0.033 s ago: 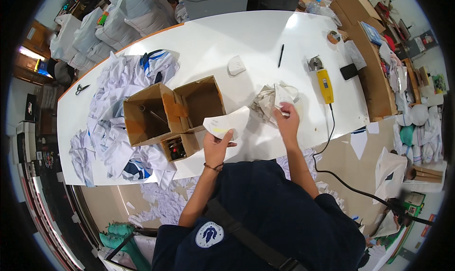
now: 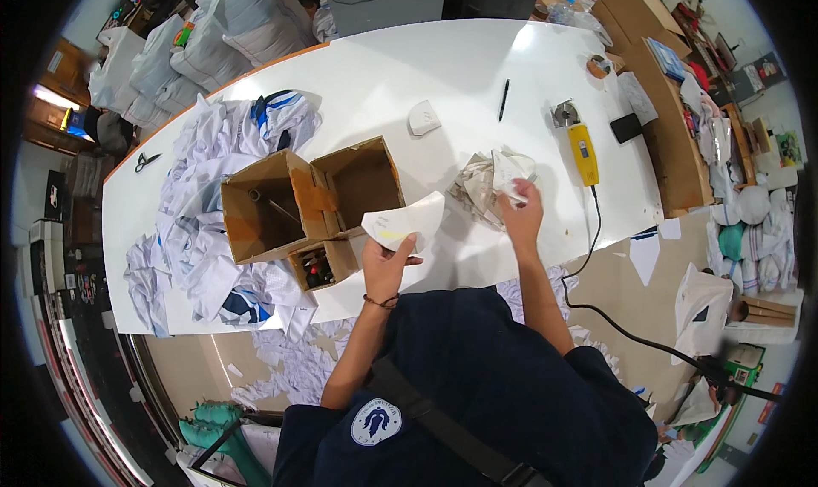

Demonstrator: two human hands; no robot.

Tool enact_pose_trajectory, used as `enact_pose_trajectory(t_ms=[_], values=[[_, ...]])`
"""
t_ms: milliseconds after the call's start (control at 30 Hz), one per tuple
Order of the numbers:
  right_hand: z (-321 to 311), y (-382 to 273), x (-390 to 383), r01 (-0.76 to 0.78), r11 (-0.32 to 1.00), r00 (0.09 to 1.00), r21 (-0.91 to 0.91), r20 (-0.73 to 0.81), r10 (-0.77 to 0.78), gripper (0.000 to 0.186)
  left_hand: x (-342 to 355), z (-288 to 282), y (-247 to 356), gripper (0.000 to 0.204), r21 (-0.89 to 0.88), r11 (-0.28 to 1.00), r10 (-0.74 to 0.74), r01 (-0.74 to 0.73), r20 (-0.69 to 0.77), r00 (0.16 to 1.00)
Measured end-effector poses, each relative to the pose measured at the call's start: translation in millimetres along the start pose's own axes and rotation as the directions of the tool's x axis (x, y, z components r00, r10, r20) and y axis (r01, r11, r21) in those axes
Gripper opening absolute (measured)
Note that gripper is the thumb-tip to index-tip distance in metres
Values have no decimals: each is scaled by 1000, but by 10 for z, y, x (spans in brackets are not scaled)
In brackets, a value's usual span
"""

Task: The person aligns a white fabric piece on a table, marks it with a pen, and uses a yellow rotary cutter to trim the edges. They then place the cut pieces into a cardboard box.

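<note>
My left hand (image 2: 389, 257) grips a curved white paper piece (image 2: 411, 219) with faint pencil marks and a yellow mark, beside the open cardboard boxes (image 2: 354, 180). My right hand (image 2: 521, 201) pinches a white paper piece (image 2: 509, 167) on a crumpled pile of cream paper pieces (image 2: 473, 184). A loose paper scrap (image 2: 423, 117) lies behind them, and a black pen (image 2: 504, 100) lies farther right.
White fabric (image 2: 196, 163) is heaped at left with scissors (image 2: 143, 161) beside it. At right lie a yellow corded cutter (image 2: 583, 153), a black phone (image 2: 625, 128) and a tape roll (image 2: 599, 65). Big white sacks (image 2: 196, 57) stand beyond the table's edge (image 2: 554, 28).
My right hand has shifted slightly to the right and up on the paper pile. My left hand, with its paper piece, has moved slightly left.
</note>
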State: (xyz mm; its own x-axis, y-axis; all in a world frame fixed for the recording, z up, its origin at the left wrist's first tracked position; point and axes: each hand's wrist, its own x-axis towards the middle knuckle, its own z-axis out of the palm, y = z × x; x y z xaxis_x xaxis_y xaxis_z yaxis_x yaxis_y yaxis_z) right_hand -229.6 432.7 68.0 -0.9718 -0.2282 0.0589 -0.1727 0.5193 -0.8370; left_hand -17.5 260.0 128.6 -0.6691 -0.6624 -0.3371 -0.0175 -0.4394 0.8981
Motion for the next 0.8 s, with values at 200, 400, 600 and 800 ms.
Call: enact_pose_trajectory(t_ms=[200, 400, 600, 800], values=[[-118, 483, 430, 88, 973, 992, -212, 109, -66, 65, 107, -123, 91, 36, -30, 999, 44, -45, -10, 999], [-56, 536, 360, -17, 999, 998, -48, 58, 20, 65, 111, -168, 129, 37, -22, 996, 80, -81, -23, 997], [-219, 149, 174, -170, 935, 982, 310, 133, 134, 39, 105, -152, 115, 39, -41, 995, 94, -95, -18, 995], [-209, -344, -44, -318, 537, 948, 781, 279, 156, 39, 76, -117, 177, 38, -37, 995, 89, -89, 9, 996]])
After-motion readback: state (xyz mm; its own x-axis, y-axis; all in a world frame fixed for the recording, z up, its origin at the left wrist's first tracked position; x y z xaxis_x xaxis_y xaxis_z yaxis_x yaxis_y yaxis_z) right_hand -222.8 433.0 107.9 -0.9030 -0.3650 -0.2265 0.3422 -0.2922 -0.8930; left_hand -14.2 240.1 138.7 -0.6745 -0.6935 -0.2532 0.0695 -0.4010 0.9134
